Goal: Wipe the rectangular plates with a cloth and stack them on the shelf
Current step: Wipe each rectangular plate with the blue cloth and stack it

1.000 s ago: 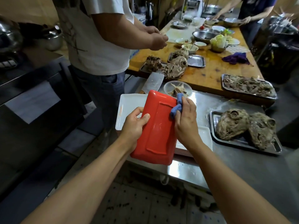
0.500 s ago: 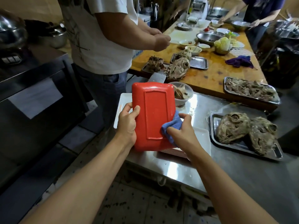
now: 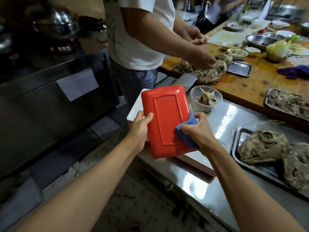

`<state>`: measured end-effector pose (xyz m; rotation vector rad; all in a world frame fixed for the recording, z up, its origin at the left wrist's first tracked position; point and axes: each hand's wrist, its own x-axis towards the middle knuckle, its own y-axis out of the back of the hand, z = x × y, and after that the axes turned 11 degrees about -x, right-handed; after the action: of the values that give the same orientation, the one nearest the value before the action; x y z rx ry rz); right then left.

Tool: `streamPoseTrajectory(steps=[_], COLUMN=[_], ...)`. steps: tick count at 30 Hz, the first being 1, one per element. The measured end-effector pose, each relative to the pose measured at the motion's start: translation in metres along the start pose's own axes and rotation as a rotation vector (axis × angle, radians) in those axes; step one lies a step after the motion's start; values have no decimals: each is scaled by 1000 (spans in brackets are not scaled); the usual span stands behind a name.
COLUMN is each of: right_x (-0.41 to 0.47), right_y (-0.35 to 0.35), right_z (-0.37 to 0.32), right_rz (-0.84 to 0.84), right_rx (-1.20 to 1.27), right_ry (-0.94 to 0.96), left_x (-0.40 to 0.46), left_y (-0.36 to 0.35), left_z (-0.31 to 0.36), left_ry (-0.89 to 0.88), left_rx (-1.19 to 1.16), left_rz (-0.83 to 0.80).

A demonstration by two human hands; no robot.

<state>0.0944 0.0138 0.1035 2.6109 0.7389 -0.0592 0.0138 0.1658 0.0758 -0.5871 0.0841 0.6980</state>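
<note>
Steel counter (image 3: 222,121) below, stack of plates (image 3: 133,113) waiting. Left hand (image 3: 140,129) clamps red plate (image 3: 165,121) upright by edge, underside exposed. Right hand (image 3: 200,131) bunches blue cloth (image 3: 187,133) against right rim, wiping.

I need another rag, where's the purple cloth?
The purple cloth lies at the head view's far right on the wooden table, right of an empty steel tray.

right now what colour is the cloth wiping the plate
Blue; the cloth shows best in the head view.
</note>
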Motion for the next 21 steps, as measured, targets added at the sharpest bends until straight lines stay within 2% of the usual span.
streamPoseTrajectory(steps=[3,5,7,9,12,14,21], right_x=[1,1,0,-1,1,3,11], right_y=[10,16,21,24,26,25,3], right_z=[10,14,15,15,15,13,-5], right_rz=[-53,-115,-191,-259,-307,-319,-293], right_rx=[-65,-138,-220,-259,-281,-305,-443], right_ry=[28,43,53,74,122,159,332], left_x=[-6,-10,-11,-11,-13,-16,-27], left_y=[9,10,10,8,6,9,29], left_z=[12,27,40,51,60,63,69], left_ry=[-28,-192,-362,-366,-174,-117,-89], left_rx=[322,540,759,935,884,829,653], left_rz=[67,116,93,8,-150,-195,-144])
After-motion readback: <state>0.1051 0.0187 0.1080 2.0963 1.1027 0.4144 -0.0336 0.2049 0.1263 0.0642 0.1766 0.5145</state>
